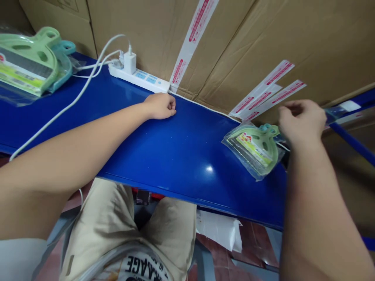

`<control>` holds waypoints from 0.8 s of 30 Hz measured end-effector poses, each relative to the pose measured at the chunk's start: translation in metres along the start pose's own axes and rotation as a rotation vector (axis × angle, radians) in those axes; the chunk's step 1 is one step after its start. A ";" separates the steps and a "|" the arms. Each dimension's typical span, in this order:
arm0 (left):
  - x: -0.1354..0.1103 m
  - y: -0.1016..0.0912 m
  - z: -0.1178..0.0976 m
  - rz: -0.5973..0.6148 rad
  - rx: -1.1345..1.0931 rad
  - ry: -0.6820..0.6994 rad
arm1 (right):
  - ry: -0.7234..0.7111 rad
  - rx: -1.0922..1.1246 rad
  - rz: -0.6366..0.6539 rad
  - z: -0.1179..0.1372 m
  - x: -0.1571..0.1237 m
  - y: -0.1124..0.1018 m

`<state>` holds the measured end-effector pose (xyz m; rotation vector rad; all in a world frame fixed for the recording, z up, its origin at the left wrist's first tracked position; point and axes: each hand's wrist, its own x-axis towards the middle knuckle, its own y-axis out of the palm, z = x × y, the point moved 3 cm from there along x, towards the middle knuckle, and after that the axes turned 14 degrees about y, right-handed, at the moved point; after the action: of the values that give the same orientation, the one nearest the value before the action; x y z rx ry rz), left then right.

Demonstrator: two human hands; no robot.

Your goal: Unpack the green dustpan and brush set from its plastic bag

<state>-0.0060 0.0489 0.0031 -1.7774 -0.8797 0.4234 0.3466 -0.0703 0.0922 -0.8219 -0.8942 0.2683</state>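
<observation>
Both forearms are bare, without sleeves, watch or rings on the left hand [159, 106] or right hand [301, 121]. Below them show beige cotton shorts [117, 218] and a pale T-shirt with bold black lettering [140, 267].

One bagged green item [254, 150] beside the right hand [301, 121]; one power strip [139, 76] near the left hand [159, 106]; three tape strips [265, 95].
</observation>
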 end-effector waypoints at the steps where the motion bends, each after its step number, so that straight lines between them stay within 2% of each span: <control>1: -0.001 0.000 0.000 -0.012 -0.011 0.010 | 0.048 0.025 0.045 0.019 -0.011 -0.006; 2: -0.001 0.000 -0.001 -0.027 -0.026 0.023 | 0.003 0.040 0.114 0.040 -0.024 -0.010; 4: -0.002 0.000 -0.001 -0.062 -0.064 0.060 | -0.177 0.071 0.238 0.078 -0.049 -0.008; 6: -0.002 0.001 -0.002 -0.102 -0.102 0.104 | -0.354 0.126 0.340 0.105 -0.075 0.008; 8: -0.002 0.002 -0.004 -0.144 -0.133 0.152 | -0.450 0.210 0.377 0.119 -0.101 0.032; 12: -0.002 0.007 -0.008 -0.196 -0.163 0.236 | -0.471 0.183 0.473 0.129 -0.150 0.077; 15: -0.002 0.009 -0.012 -0.183 -0.132 0.300 | -0.475 0.081 0.597 0.130 -0.169 0.088; 24: -0.006 0.012 -0.025 0.000 0.042 0.346 | -0.557 0.118 0.638 0.119 -0.156 0.095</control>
<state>0.0102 0.0263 0.0011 -1.7442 -0.6214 0.1256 0.1692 -0.0264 -0.0265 -0.9225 -1.0954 1.1397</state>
